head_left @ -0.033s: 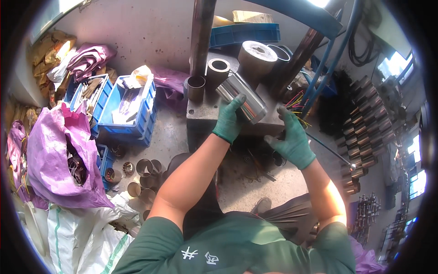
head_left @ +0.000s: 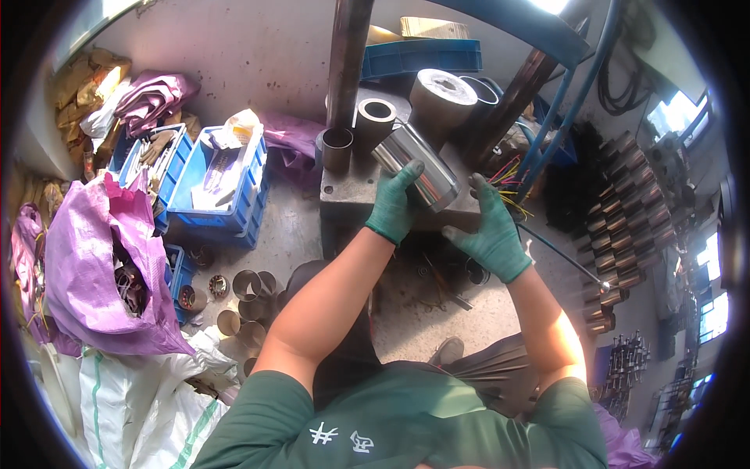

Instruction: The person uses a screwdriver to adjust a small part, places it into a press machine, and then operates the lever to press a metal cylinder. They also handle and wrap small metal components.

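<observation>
Purple sack point(head_left: 94, 258) fabric bulges well left of the left hand point(head_left: 391, 205), with a blue crate point(head_left: 248, 211) nearer it. That green-gloved hand grips a shiny metal cylinder point(head_left: 423, 162), tilted; just to its right, the right hand point(head_left: 492, 238) spreads open. Farther right are stacked metal tubes point(head_left: 625, 211).

- Green shirt point(head_left: 406, 418): two white written characters point(head_left: 323, 434) stand side by side across the front (plain against the dark cloth).
- Papers point(head_left: 215, 191) in the blue crate point(head_left: 209, 222): any print is too small to read.
</observation>
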Action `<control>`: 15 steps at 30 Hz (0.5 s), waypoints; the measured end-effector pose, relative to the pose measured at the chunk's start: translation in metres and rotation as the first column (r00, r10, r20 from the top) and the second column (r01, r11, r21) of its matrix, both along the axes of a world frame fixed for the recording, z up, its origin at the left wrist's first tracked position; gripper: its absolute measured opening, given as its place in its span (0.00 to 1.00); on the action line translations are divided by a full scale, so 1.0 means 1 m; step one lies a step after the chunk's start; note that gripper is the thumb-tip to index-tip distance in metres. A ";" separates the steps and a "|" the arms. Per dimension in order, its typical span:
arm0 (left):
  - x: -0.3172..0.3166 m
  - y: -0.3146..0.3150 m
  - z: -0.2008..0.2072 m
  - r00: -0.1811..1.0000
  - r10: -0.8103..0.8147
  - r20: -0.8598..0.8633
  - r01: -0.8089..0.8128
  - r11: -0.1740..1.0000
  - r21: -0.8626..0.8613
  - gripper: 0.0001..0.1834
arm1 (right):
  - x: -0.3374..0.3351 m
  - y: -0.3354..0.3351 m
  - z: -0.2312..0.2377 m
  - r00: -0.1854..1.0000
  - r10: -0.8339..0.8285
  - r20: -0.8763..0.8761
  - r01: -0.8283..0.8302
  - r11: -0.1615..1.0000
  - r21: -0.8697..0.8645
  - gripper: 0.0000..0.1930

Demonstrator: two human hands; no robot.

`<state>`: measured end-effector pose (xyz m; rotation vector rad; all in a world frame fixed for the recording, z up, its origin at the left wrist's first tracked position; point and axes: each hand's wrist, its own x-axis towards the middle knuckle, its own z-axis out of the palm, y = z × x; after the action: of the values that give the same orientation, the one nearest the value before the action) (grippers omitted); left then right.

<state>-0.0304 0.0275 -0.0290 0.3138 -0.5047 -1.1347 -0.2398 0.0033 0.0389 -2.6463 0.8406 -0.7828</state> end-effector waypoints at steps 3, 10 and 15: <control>0.003 0.002 -0.004 1.000 -0.030 -0.001 0.030 0.999 0.016 0.36 | 0.046 -0.015 -0.047 0.994 0.048 0.097 -0.056 0.995 0.079 0.51; 0.018 0.002 -0.005 0.997 0.034 0.064 -0.037 0.998 0.056 0.41 | 0.074 0.001 -0.054 0.945 0.001 0.328 -0.037 0.994 0.106 0.50; 0.036 -0.007 -0.003 0.979 -0.202 -0.027 0.198 0.973 -0.119 0.39 | 0.070 0.009 -0.069 0.687 -0.131 0.715 -0.575 0.505 0.644 0.50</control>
<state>0.0052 0.0209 -0.0317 0.1420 -0.5749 -1.2989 -0.1702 0.0123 -0.0301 -1.3343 0.4023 -0.8787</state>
